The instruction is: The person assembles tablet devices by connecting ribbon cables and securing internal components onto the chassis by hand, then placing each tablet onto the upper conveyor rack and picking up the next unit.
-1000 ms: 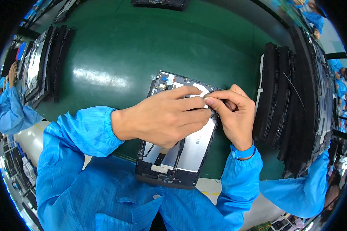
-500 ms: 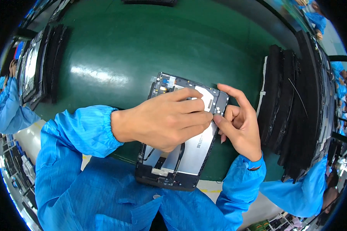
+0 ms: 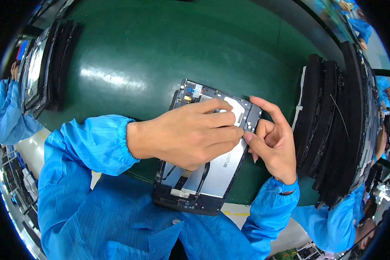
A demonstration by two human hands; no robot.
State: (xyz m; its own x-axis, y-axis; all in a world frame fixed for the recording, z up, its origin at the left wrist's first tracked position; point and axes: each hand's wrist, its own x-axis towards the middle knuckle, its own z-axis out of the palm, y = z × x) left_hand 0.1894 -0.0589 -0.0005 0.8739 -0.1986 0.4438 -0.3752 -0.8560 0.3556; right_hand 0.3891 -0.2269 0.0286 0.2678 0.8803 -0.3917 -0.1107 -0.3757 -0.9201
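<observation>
An opened tablet (image 3: 221,178) lies tilted on the green table close to my body, its silver inner plate, black frame and dark flat cables exposed. Across its upper half reaches my left hand (image 3: 188,134), palm down with bent fingers. Its fingertips press together near the tablet's right edge; its thumb and anything pinched there are hidden. My right hand (image 3: 275,145) grips that same edge from the side. The right thumb lies on the edge beside the left fingertips, the index finger stretches to the upper right corner, and the other fingers curl in.
On the right, a stack of black foam sheets and panels (image 3: 318,117) stands on edge, with a thin wire (image 3: 340,117) across it. Another upright stack of dark panels (image 3: 47,71) is at the left. The green table (image 3: 160,47) stretches ahead. Co-workers in blue sleeves (image 3: 13,112) appear at both sides.
The whole view has shifted a little. Both hands keep nearly the same hold on the tablet, and the left fingertips stay by the right thumb.
</observation>
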